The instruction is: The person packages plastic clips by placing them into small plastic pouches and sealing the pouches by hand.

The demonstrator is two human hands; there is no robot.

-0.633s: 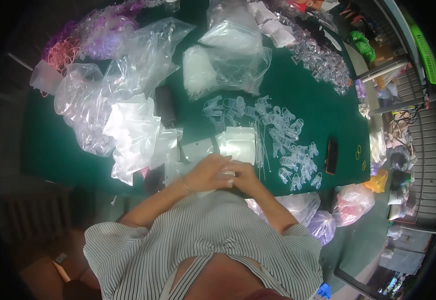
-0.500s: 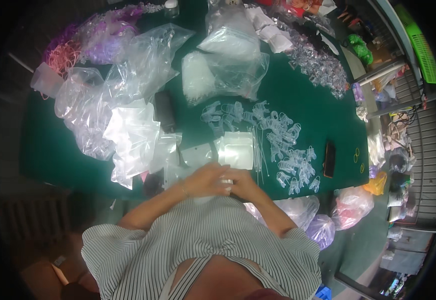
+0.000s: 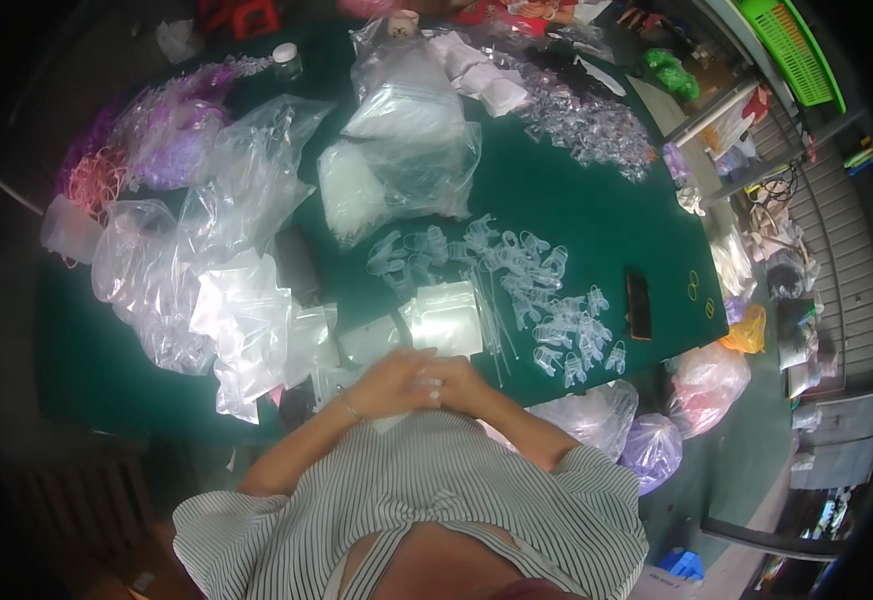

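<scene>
At the table's near edge, my left hand (image 3: 396, 385) and my right hand (image 3: 458, 384) are brought together, fingers closed against each other. Whatever they may hold is hidden; a whitish edge shows just below them. Right beyond lies a stack of silvery flat pouches (image 3: 444, 318), with thin clear sticks (image 3: 494, 325) along its right side. Small clear plastic clip-like pieces (image 3: 531, 280) are scattered farther right and behind. To the left, white and silver pouches (image 3: 246, 325) are heaped beside a dark oblong case (image 3: 298, 266).
Large clear bags (image 3: 171, 260) cover the table's left. A bag of white material (image 3: 356, 190) lies at the back middle, with many small shiny packets (image 3: 591, 130) to its right. A dark phone (image 3: 638, 306) rests near the right edge. Filled bags (image 3: 706, 385) stand below that edge.
The whole view has turned slightly, shifting the table's contents leftward and mostly down in the picture. My hands stay together at the near edge.
</scene>
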